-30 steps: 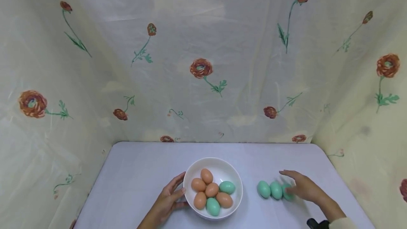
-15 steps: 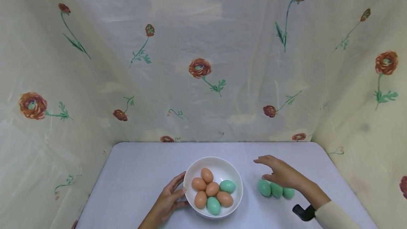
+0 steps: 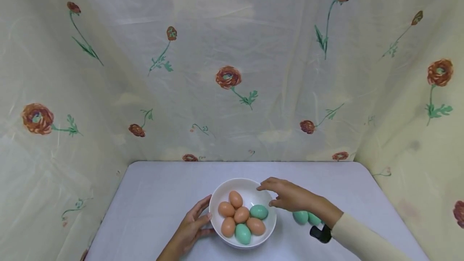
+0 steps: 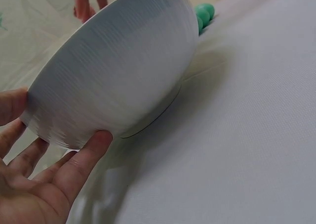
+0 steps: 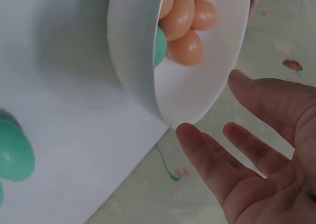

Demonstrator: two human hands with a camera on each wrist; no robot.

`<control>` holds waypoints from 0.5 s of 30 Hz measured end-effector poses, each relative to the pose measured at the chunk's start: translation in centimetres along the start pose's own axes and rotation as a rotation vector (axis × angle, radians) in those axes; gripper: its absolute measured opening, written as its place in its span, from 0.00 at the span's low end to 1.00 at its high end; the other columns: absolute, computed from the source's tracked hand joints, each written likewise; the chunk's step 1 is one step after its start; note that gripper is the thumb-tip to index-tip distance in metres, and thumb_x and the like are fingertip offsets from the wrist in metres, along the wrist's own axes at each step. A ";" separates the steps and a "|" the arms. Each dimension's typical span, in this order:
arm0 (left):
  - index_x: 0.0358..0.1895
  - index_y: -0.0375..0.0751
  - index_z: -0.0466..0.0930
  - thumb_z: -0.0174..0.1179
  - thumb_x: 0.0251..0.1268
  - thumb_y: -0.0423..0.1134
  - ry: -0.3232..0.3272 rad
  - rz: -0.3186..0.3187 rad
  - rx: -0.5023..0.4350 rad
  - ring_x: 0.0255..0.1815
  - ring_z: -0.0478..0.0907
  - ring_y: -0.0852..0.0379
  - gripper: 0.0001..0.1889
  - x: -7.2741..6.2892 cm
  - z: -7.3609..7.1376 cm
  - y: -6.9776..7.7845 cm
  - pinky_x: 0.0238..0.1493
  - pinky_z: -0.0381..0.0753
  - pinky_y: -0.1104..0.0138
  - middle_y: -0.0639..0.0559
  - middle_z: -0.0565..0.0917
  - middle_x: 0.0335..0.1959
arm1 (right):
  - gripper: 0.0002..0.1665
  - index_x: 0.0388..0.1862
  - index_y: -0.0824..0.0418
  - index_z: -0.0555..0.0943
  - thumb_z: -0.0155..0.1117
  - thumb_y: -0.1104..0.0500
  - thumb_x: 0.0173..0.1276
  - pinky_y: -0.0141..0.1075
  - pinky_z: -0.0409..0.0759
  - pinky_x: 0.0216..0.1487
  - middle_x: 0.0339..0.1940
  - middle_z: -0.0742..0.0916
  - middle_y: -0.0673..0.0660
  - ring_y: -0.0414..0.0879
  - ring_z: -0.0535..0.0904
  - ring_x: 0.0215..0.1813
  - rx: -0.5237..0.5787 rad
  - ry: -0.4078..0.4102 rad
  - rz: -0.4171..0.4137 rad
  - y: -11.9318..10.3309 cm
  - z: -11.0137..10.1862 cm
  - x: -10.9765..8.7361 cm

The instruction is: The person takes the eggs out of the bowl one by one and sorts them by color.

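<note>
A white bowl [image 3: 248,190] stands on the table, holding several brown eggs [image 3: 241,215] and two green eggs [image 3: 243,234]. My left hand [image 3: 190,226] holds the bowl's left side, thumb at the rim; in the left wrist view, fingertips [image 4: 102,137] lie against its outer wall. Above the bowl's right rim hovers my right hand [image 3: 288,195], fingers spread with nothing between them. The right wrist view has that hand's fingertips beside the rim. More green eggs [image 3: 300,217] lie in a row right of the bowl, partly hidden by my right forearm.
The white table [image 3: 166,188] is enclosed by a flower-printed cloth [image 3: 268,124] at the back and both sides. A black device [image 3: 320,234] sits at my right wrist, close to the loose green eggs.
My right hand has moved left from the row of green eggs, past them, to the bowl's right rim. The left hand, bowl and eggs have stayed put.
</note>
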State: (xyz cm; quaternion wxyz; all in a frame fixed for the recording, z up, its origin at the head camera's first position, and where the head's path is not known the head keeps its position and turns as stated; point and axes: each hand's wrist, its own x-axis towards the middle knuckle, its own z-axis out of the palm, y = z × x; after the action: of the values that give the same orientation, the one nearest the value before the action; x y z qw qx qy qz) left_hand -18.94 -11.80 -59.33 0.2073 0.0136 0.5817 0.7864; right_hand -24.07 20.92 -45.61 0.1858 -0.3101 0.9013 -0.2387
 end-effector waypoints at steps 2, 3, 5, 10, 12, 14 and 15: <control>0.80 0.47 0.53 0.58 0.72 0.39 0.002 -0.001 0.002 0.67 0.74 0.43 0.37 0.0 0.0 0.1 0.57 0.84 0.46 0.37 0.47 0.82 | 0.28 0.63 0.60 0.79 0.70 0.67 0.63 0.41 0.88 0.51 0.65 0.80 0.62 0.60 0.78 0.64 -0.004 -0.023 -0.024 -0.4 0.4 0.7; 0.80 0.47 0.53 0.58 0.72 0.39 0.002 -0.001 0.003 0.67 0.74 0.43 0.37 0.0 0.0 0.1 0.57 0.84 0.46 0.37 0.47 0.82 | 0.27 0.63 0.60 0.79 0.70 0.68 0.63 0.42 0.88 0.52 0.64 0.80 0.61 0.60 0.78 0.64 -0.002 -0.035 -0.030 -0.6 0.6 1.0; 0.80 0.47 0.53 0.59 0.72 0.39 0.004 -0.001 0.004 0.68 0.74 0.43 0.37 0.0 -0.1 0.1 0.57 0.83 0.46 0.37 0.47 0.82 | 0.27 0.62 0.60 0.80 0.70 0.68 0.63 0.41 0.87 0.53 0.64 0.81 0.60 0.58 0.79 0.62 -0.007 -0.061 -0.043 -0.9 1.0 1.7; 0.80 0.47 0.53 0.59 0.72 0.39 0.002 0.003 0.004 0.68 0.73 0.41 0.37 0.0 -0.1 0.1 0.57 0.83 0.46 0.37 0.47 0.82 | 0.26 0.61 0.60 0.81 0.71 0.67 0.63 0.42 0.84 0.59 0.61 0.82 0.58 0.55 0.79 0.62 -0.044 -0.122 -0.064 -1.4 1.8 3.0; 0.80 0.46 0.53 0.58 0.72 0.38 -0.002 0.007 0.003 0.67 0.74 0.42 0.37 0.0 -0.1 -0.1 0.57 0.84 0.46 0.37 0.47 0.82 | 0.25 0.60 0.60 0.82 0.71 0.67 0.62 0.44 0.82 0.63 0.59 0.83 0.56 0.52 0.79 0.63 -0.061 -0.140 -0.074 -1.4 2.2 3.5; 0.80 0.46 0.53 0.58 0.72 0.37 -0.007 0.009 0.001 0.66 0.75 0.43 0.36 0.1 -0.1 -0.2 0.57 0.83 0.46 0.37 0.47 0.82 | 0.25 0.59 0.59 0.83 0.72 0.68 0.61 0.43 0.81 0.64 0.57 0.84 0.55 0.49 0.79 0.61 -0.072 -0.158 -0.080 -1.4 2.5 3.9; 0.80 0.45 0.53 0.58 0.72 0.37 -0.011 0.010 -0.001 0.66 0.75 0.44 0.36 0.1 -0.1 -0.2 0.57 0.83 0.45 0.37 0.47 0.82 | 0.26 0.58 0.59 0.83 0.72 0.69 0.60 0.43 0.81 0.64 0.56 0.85 0.54 0.48 0.79 0.60 -0.072 -0.166 -0.083 -1.4 2.7 4.0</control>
State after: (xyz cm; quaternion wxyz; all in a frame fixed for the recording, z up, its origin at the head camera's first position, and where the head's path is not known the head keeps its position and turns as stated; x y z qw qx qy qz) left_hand -18.96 -11.82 -59.57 0.2063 0.0208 0.5802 0.7876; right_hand -25.05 16.47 -47.81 0.2388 -0.3723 0.8771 -0.1872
